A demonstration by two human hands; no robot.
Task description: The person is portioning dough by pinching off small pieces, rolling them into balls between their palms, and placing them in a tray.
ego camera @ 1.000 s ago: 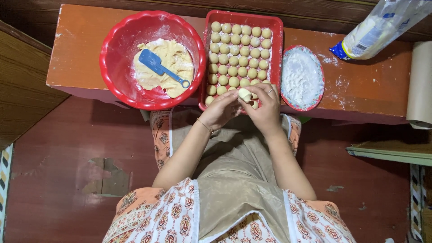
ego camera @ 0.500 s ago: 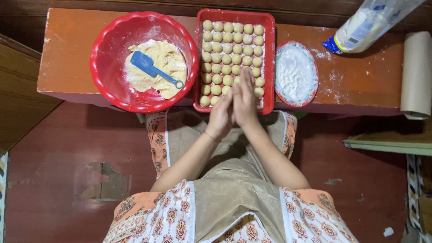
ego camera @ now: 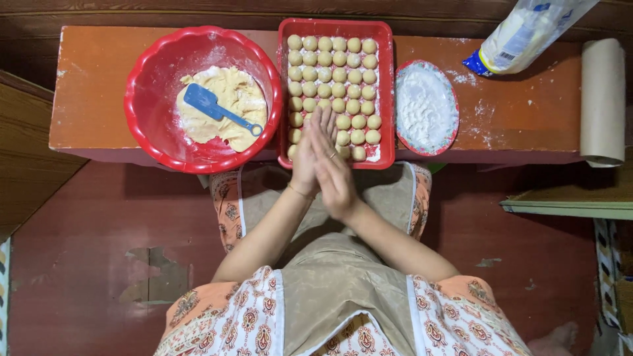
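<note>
Palms are now pressed flat together over the near end of the red tray, where a second ago a small pale dough piece was pinched at the fingertips between both hands. From the head view, that piece is no longer seen; it is judged to lie hidden between the palms, being rolled into a ball. The left hand lies underneath and the right hand is laid across it, a ring showing on one finger. The fingers are stretched out straight and held close together, neither curled nor clenched, and nothing else is touched by them. Rows of dough balls fill the tray. On the table, the red bowl holding dough and a blue spatula stands to the left, and a plate of flour to the right.
</note>
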